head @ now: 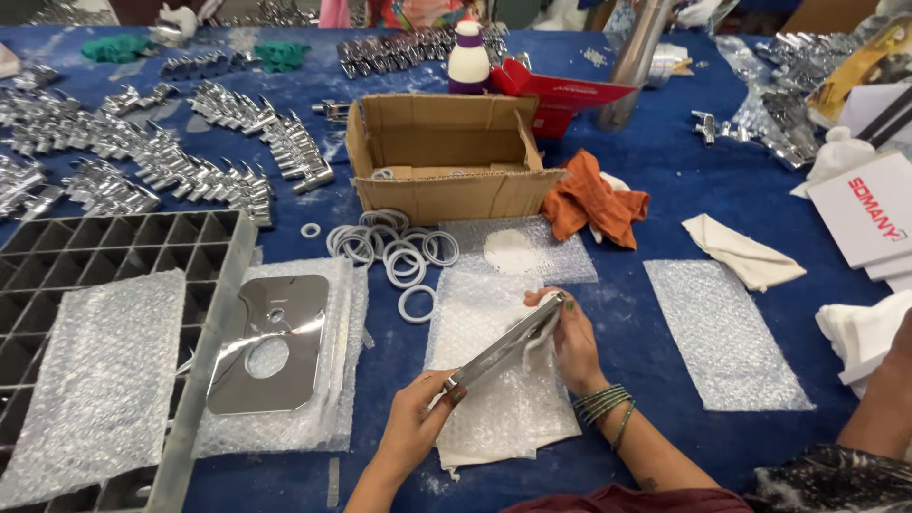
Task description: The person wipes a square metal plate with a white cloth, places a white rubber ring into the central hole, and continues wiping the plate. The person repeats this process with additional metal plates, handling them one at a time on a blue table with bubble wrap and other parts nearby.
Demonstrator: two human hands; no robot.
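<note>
Lower centre of frame: a flat chrome plate [503, 347] was held edge-on between both hands, tilted up toward the right, above a sheet of bubble wrap [494, 380] lying on the blue table [655, 199]. The left hand [418, 418] was clamped on the plate's lower end, fingers closed over the edge; the right hand [570, 337] gripped the upper end, with what looked like a bit of white cloth pinched against the metal (hard to tell cloth from wrap at this angle). Judged step: the plate was being wiped or checked over its wrap sheet, not yet laid down. The next move, as I read it, would call for setting the plate flat and centred on the sheet without touching the polished face. Just left of the hands a second chrome plate [271, 347], with round cut-outs, lay flat on its own bubble wrap. Above, at centre, loose white rings [399, 256] were scattered in front of an open cardboard box [446, 157]; an orange cloth [594, 199] sat to the box's right. A grey grid tray [104, 247] filled the lower left, rows of chrome fittings [161, 157] the upper left. Another person's arm [883, 399] showed at the lower right edge.
</note>
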